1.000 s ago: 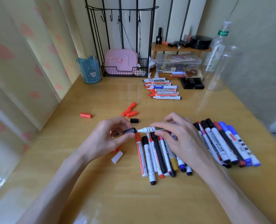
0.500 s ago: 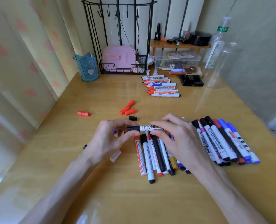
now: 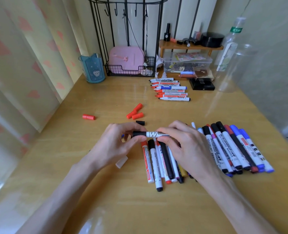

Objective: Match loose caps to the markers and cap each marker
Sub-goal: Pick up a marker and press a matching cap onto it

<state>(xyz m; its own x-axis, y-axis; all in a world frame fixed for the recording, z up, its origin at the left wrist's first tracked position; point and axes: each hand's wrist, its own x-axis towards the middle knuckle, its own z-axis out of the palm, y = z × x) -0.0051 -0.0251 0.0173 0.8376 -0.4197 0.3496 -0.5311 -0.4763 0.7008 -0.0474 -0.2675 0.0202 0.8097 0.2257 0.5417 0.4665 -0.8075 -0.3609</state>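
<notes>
Across the view, a smooth, glossy yellow-wood table, streaked with glare. At its far edge, a black wire rack around a rounded pink case; beside it a translucent blue cup printed with a cat face. Over mid-table, right hand curled round the white barrel of a held marker; left hand pinching the ribbed black cap butted against its left end. Under and right of the hands, a pile of capped markers, cylindrical, reading "WHITEBOARD MARKER". Farther back, a row of uncapped markers, marked "WHITEBOARD". On the held barrel, a bold slanted "W", then "HI", the rest covered. Near the left hand, loose red caps, one loose black cap, one white cap.
</notes>
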